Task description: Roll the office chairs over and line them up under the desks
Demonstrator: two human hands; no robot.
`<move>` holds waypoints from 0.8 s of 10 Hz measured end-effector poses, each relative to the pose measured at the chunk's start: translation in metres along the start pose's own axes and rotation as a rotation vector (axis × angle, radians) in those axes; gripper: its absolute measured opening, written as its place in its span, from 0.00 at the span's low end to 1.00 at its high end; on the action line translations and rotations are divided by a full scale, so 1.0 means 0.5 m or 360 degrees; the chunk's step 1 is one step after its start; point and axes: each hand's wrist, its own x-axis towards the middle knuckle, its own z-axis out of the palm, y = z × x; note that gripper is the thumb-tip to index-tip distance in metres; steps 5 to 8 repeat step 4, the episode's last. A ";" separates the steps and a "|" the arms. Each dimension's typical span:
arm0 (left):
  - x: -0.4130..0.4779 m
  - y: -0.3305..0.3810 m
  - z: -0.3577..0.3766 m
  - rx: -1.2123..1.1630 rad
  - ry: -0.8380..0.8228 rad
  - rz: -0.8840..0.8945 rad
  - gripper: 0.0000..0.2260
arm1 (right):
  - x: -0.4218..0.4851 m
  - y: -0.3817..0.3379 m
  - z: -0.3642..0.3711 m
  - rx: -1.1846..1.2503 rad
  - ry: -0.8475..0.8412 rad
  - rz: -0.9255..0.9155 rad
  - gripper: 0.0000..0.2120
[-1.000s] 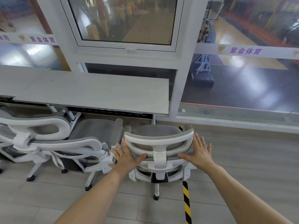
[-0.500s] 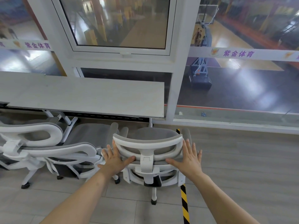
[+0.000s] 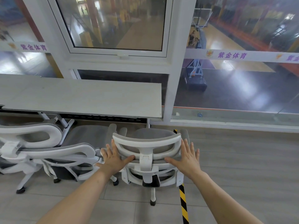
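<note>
A white-framed office chair with grey mesh stands in front of me, its seat facing the right end of the pale desk. My left hand lies flat against the left side of its backrest, fingers spread. My right hand presses flat on the right side, thumb along the lower bar. Neither hand wraps around the frame. A second matching chair stands just to the left, partly under the desk, and a third chair is at the far left.
A white window frame and pillar rise behind the desk, with glass panels down to a low sill. A yellow-black striped floor strip runs under the chair's right side. Open grey floor lies to the right.
The chair has shifted slightly left and toward the desk under my two flat hands. My hands keep the same places on the backrest.
</note>
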 end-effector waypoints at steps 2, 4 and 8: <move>0.002 -0.009 0.006 -0.0168 0.0068 0.0131 0.61 | -0.003 -0.008 -0.028 0.0025 -0.0119 0.0042 0.59; -0.057 -0.082 0.030 -0.0731 0.0607 0.0404 0.38 | -0.059 -0.066 -0.186 0.0204 0.0047 -0.0069 0.34; -0.057 -0.082 0.030 -0.0731 0.0607 0.0404 0.38 | -0.059 -0.066 -0.186 0.0204 0.0047 -0.0069 0.34</move>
